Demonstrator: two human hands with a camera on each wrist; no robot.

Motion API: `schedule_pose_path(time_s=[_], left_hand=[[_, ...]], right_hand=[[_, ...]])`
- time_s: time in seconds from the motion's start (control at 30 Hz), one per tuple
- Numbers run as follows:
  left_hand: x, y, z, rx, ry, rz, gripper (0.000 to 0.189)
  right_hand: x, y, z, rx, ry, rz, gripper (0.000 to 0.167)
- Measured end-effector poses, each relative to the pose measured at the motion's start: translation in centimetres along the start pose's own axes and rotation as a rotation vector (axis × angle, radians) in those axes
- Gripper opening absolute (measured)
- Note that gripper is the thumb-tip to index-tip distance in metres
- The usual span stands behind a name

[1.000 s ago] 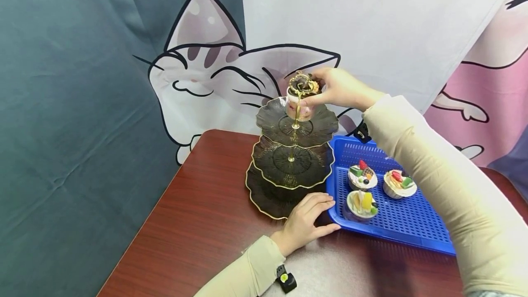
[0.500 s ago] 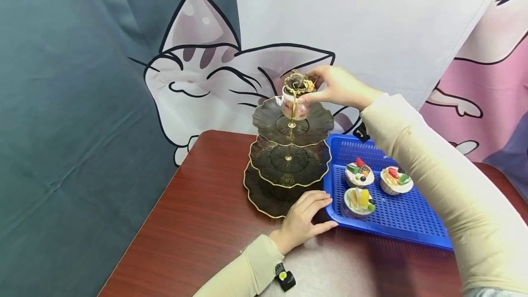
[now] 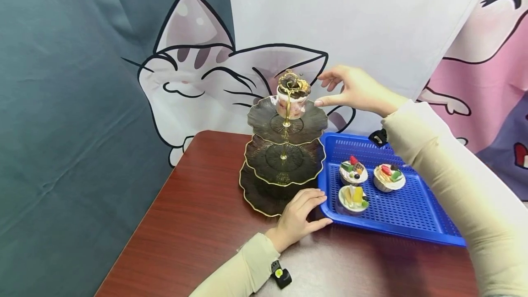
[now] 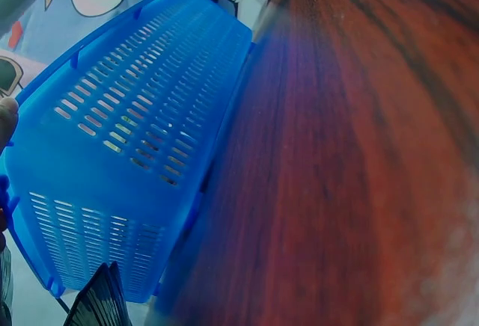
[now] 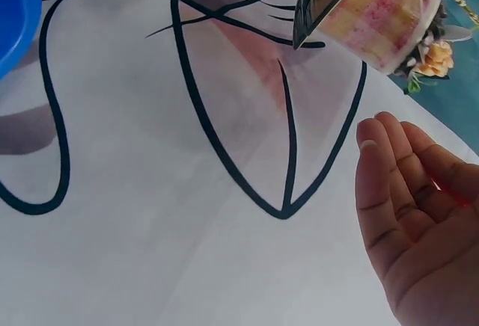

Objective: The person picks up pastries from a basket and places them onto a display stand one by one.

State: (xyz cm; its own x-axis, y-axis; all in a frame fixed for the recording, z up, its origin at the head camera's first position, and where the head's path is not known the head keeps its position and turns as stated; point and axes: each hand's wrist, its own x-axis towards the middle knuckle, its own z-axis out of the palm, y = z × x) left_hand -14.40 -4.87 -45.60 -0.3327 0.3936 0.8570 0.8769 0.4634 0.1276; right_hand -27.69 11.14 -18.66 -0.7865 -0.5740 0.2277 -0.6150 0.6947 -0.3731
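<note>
A clear dessert cup [image 3: 296, 108] with pink-and-cream layers and a dark, decorated top stands on the top tier of a dark, gold-rimmed three-tier stand [image 3: 262, 123], partly behind its gold post and handle. To its right, my right hand [image 3: 356, 88] hovers apart with fingers loosely bent and nothing held. The right wrist view shows a gap between those fingertips and the cup [image 5: 385, 19]. My left hand [image 3: 298, 218] rests at the near left corner of a blue plastic basket [image 3: 396, 229], fingers extended over the side rim and thumb along the front.
Inside the basket sit three fruit-topped desserts: one with a strawberry [image 3: 353, 171], one with yellow fruit [image 3: 354, 198], one with red and green fruit [image 3: 388, 178]. Below is a reddish-brown wooden table [image 3: 185, 233]. A cat-printed curtain [image 3: 198, 72] hangs close behind.
My right hand has let go of the dessert cup and drawn back to the right. The cup stays on the top tier. My left hand keeps its place at the basket corner.
</note>
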Motion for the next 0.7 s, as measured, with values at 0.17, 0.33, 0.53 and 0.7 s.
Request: schedule_pose_path(time_s=[0.17,0.33,0.53,0.7], left_hand=[[-0.2,-0.1,0.1,0.003,-0.009,-0.002,0.053],[-0.3,-0.3,0.2,0.006,-0.012,-0.008,0.052],[-0.3,-0.3,0.1,0.004,-0.007,-0.006,0.053],[-0.2,-0.2,0.2,0.007,-0.014,-0.003,0.052]], right_hand=[[-1.6,0.5,0.0,-0.001,0.04,0.001,0.057],[-3.0,0.7,0.0,-0.008,0.066,-0.009,0.053],[-4.6,1.2,0.8,-0.014,0.119,-0.028,0.049],[-6.1,1.7,1.5,-0.004,0.131,-0.029,0.05]])
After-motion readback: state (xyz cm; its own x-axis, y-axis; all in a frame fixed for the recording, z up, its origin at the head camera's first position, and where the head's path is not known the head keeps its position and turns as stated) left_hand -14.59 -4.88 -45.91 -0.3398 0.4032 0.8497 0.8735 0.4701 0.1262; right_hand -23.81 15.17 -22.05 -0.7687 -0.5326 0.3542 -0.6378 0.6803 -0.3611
